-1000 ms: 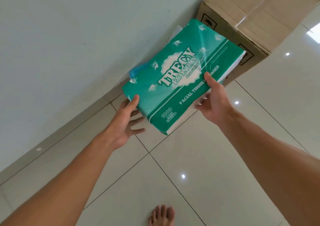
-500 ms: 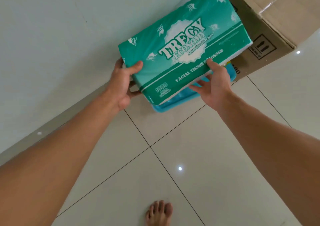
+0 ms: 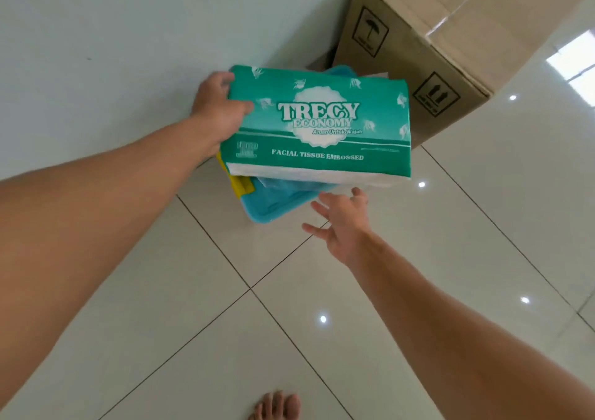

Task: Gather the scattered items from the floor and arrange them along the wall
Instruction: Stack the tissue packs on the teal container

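I find the left hand point(image 3: 219, 114) clenched on the left end of the green facial tissue pack point(image 3: 318, 126), thumb across its printed face. The right hand point(image 3: 341, 223) is released, fingers spread, just at 6 o'clock of the pack's lower edge; I cannot tell whether a fingertip touches the wrapper. The pack sits level over a blue tray point(image 3: 273, 205), whose rim shows at 6 o'clock and 12 o'clock of the pack. Inside the tray, at 8 o'clock of the pack, I note a yellow item point(image 3: 240, 186), mostly hidden; other contents are covered. A sealed cardboard box point(image 3: 418, 49) stands at 2 o'clock, against the wall point(image 3: 128, 33), with the tray just beside it. All rest on the tiled floor point(image 3: 354, 323). A bare foot point(image 3: 277, 406) shows at 6 o'clock.
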